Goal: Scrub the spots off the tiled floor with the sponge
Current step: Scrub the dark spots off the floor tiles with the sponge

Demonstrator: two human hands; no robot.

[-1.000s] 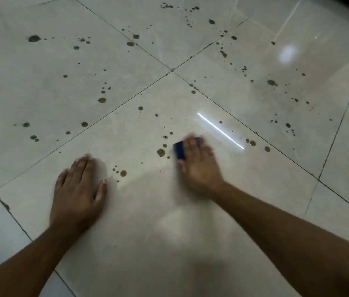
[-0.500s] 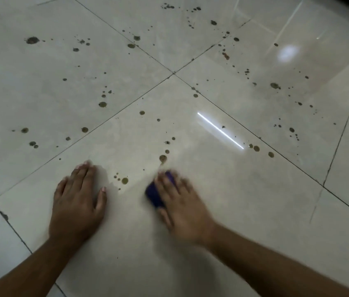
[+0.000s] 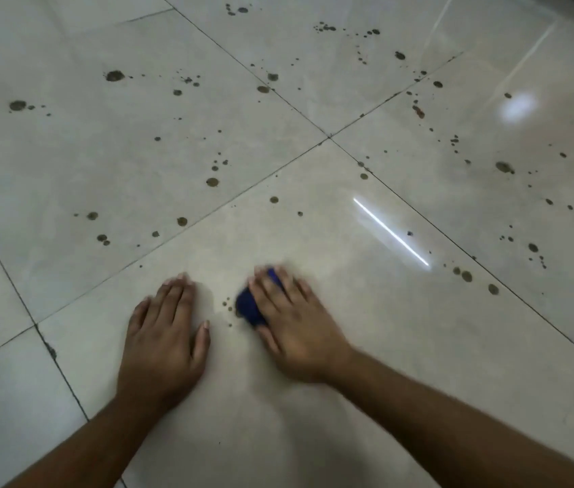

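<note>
Right hand (image 3: 296, 322) grips the blue sponge (image 3: 248, 306), fingers curled over its top, thumb along the near side; only the sponge's left edge and a sliver at the fingertips show, and both are motion-blurred. The sponge sits flat on the tiled floor (image 3: 401, 346), on the near centre tile, just beside a small cluster of spots (image 3: 228, 304) between the two hands. Left hand (image 3: 165, 336) is flat on the tile, fingers straight, holding nothing, looks like a brace. Handling, my read: the sponge is light and soft, compresses under the palm, so scrub force comes from pressing down, not squeezing. Best hold is a top-down cover with fingers over the far edge to stop it rolling or folding. The tile is glossy, likely slick if wet, so the braced hand could slide. Many spots remain on the far tiles.
</note>
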